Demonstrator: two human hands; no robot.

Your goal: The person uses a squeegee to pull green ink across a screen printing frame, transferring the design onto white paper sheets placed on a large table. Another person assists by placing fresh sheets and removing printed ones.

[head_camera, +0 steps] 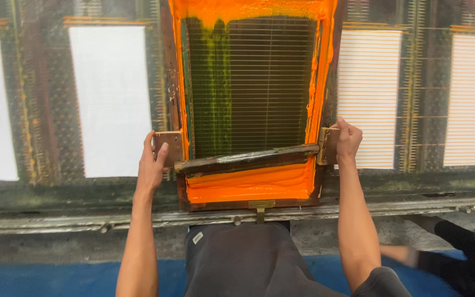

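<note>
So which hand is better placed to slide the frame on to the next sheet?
Probably the left hand: it clasps the wooden block on the orange-inked printing frame, beside the unprinted white sheet. The right hand grips the other block, by the already lined sheet.

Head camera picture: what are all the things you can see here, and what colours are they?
printing screen frame: one, wooden, smeared orange, centre of the table
orange ink: one pool, bright orange, near end of the frame
squeegee: one, dark wood, lying across the frame
plain sheets: two, white, left on the table
striped sheets: two, white with orange lines, right
table: one, dark, stained
floor: blue
left hand: on the frame's left block
right hand: fingers closed on the frame's right block
</note>
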